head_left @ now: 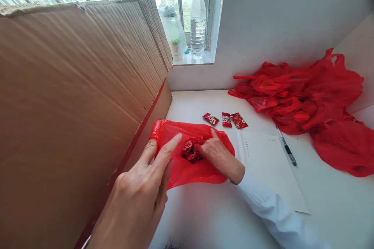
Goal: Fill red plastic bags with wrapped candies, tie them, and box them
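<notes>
Red plastic bag (pixel 198 173) lies open at the middle of the frame, between the two hands, with a cluster of red-wrapped packets (pixel 190 149) inside it. The left hand (pixel 136 190), at lower left of centre, is partly open, its fingers spread at the bag's left rim with one extended over the opening; whether it pinches the film, I cannot tell. The right hand (pixel 216 151) reaches in from the right, fingers curled against the cluster's right side; its fingertips are hidden, so I cannot tell whether it grips a packet. Just above the bag, three loose packets (pixel 226 120) lie on the white table (pixel 189 101). Right of centre lie paper (pixel 271 167) and a pen (pixel 288 149); crumpled red bags (pixel 300 93) fill the upper right.
</notes>
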Demonstrator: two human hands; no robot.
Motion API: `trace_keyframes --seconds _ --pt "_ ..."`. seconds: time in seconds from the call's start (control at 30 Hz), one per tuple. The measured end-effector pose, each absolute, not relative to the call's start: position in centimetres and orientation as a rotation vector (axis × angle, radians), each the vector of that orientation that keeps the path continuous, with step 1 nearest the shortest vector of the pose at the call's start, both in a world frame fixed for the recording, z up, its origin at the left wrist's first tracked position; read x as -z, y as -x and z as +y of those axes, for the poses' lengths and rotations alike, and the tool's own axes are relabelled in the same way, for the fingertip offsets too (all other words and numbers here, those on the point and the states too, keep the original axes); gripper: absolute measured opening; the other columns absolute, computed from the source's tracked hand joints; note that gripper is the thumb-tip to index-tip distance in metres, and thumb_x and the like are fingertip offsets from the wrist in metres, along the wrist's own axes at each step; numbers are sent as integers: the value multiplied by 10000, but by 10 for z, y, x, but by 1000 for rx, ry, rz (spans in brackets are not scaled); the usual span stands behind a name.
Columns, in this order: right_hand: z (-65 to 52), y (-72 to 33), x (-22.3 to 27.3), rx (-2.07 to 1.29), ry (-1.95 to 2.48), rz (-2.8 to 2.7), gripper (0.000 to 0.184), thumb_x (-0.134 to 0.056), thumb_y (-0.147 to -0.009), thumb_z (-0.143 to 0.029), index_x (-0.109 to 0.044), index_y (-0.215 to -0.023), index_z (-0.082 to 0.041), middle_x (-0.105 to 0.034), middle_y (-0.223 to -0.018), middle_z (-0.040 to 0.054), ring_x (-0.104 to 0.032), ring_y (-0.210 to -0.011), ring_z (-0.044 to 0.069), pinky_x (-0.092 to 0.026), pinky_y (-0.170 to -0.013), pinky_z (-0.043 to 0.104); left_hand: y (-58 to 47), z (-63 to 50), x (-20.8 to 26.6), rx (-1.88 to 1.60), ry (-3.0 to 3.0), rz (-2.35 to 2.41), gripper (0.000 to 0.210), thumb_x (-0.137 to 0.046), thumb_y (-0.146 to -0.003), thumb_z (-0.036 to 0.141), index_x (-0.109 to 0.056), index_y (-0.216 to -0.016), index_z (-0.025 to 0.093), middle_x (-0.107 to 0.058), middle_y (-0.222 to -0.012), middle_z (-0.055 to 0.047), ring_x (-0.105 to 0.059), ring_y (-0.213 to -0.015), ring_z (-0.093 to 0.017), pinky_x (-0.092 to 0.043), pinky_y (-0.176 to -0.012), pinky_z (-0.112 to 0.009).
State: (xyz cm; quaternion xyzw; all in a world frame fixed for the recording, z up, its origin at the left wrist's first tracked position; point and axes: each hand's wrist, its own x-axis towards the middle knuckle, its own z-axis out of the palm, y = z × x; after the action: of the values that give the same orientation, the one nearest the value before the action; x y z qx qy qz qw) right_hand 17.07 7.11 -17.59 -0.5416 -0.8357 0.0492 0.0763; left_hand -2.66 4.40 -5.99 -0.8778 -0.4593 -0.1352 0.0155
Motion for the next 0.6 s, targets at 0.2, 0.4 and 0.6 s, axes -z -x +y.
trace_keyframes --seconds 0.2,0.4,0.6 --pt "69 -194 161 -191 1642 -2440 196 -439 -922 -117 -616 -885 -192 -628 -849 17 -584 -834 151 -220 -1042 482 30 37 62 442 2800 -1294 577 -308 -874 155 -321 -1392 410 -570 -1287 -36 -682 -703 -170 -498 -501 -234" --pt "78 -170 185 -136 1457 -2476 217 -457 -923 -161 -619 -1030 -257 -618 -1039 40 -528 -1031 195 -193 -1046 531 29 40 59 375 2769 -1382 509 -319 -903 210 -368 -1379 383 -535 -1334 -71 -644 -580 -137 -497 -502 -242" --pt "82 -167 187 -168 1500 -2413 220 -462 -920 -174 -662 -953 -257 -664 -897 18 -567 -941 174 -142 -1072 549 31 41 58 381 2764 -1365 510 -326 -893 201 -382 -1371 371 -529 -1340 -73 -673 -635 -159 -497 -500 -242"
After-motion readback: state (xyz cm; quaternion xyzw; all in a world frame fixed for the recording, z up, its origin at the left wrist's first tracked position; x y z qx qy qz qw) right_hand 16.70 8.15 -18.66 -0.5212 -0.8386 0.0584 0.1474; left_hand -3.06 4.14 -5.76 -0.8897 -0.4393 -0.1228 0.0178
